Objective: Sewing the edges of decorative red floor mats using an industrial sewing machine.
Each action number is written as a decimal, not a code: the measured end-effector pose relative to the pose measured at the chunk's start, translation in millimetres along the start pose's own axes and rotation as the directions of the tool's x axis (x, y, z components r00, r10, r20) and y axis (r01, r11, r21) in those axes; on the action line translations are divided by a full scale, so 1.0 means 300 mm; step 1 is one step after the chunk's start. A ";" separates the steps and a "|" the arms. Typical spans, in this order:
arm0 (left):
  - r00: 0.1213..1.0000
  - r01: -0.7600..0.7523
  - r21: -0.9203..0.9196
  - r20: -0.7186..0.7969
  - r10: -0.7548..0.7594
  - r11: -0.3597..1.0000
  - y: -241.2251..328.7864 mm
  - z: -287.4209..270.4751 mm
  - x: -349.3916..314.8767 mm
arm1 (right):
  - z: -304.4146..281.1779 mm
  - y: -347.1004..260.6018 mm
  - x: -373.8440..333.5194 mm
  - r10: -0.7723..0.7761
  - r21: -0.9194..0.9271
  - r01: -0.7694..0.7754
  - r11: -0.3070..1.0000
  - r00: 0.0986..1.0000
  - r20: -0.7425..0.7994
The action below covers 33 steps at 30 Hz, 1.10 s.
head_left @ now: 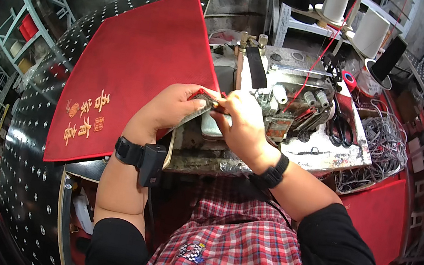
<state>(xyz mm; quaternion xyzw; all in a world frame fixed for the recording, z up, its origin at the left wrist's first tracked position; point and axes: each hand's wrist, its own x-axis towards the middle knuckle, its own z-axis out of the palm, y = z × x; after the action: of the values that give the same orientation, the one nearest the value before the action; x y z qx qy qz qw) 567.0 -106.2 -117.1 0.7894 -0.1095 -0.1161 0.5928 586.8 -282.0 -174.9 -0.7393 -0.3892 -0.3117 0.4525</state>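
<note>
A large red mat [150, 53] with gold lettering lies slanted over the table at the left. Its near right edge is turned up, baring a grey underside. My left hand [175, 106] is closed on that turned edge, thumb on top. Close against it, my right hand [245, 125] pinches at the mat's corner; a small dark piece with a yellowish glint shows between the fingertips, too small to name. Just right of my hands stands a sewing machine [300, 63] with red thread running down to it.
Cones of white thread [369, 32] and black thread [388, 58] stand behind the machine. Black scissors [340, 128] lie at its right, near a tangled heap of grey thread [381, 143]. Another red mat [379, 218] is at the lower right. A dotted black table [26, 182] spans the left.
</note>
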 end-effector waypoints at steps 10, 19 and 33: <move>0.993 0.005 -0.164 -0.120 -0.025 0.986 0.038 0.055 -0.489 | 0.026 -0.048 0.000 0.654 0.300 -0.927 0.223 0.371 0.659; 0.992 -0.074 -0.684 -0.126 -0.017 0.726 0.009 0.385 -0.920 | 0.036 -0.222 0.174 0.547 0.083 -0.822 0.564 0.447 0.708; 0.262 0.673 0.242 -0.962 0.081 0.699 -0.221 0.205 -1.400 | -0.359 -0.259 0.246 0.523 -0.342 -0.418 0.842 0.790 0.320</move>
<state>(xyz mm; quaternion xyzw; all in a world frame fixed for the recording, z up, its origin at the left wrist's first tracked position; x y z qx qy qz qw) 151.4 -13.6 -175.0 0.8547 0.3832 0.2823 0.2073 545.5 -336.2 -39.0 -0.9123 -0.2323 -0.0767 0.3284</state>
